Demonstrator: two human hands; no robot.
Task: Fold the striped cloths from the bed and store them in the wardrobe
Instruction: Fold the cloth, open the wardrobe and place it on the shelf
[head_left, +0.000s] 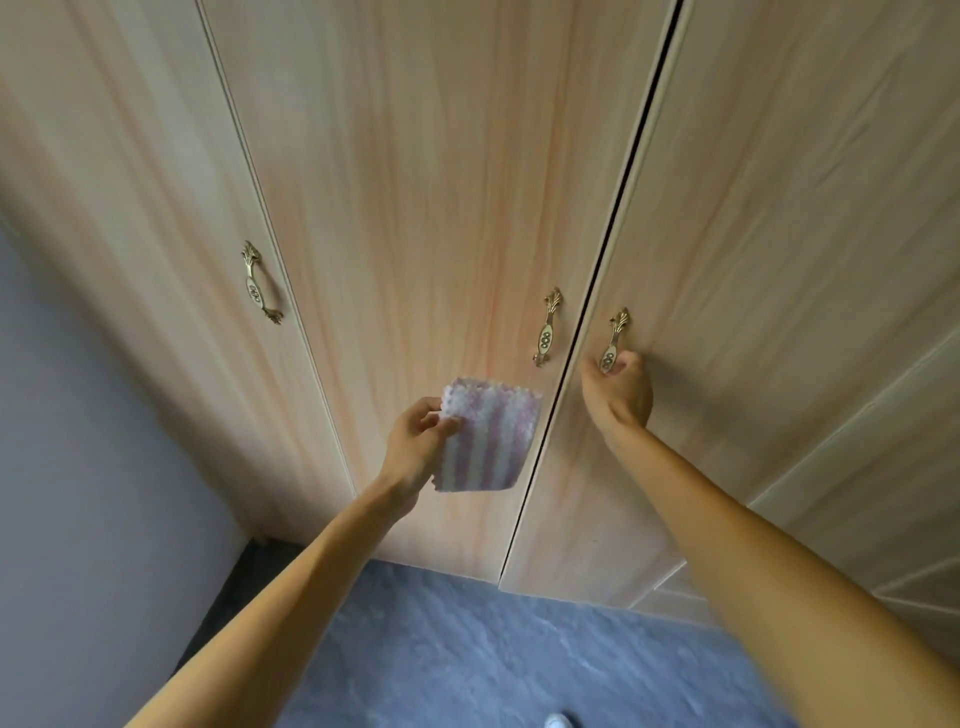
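Note:
A folded cloth (485, 439) with purple and white stripes is held up in front of the light wood wardrobe (415, 208). My left hand (415, 447) grips the cloth by its left edge, thumb on its face. My right hand (621, 389) curls its fingers round the lower part of a brass handle (615, 338) on the right wardrobe door (779, 260). A dark narrow gap (618, 218) shows between that door and the middle door.
Two more brass handles sit on the other doors, one (547, 327) just left of the gap and one (260, 283) further left. A pale wall (78, 467) stands at the left. Blue floor (467, 649) lies below, with a shoe tip (558, 721) at the bottom edge.

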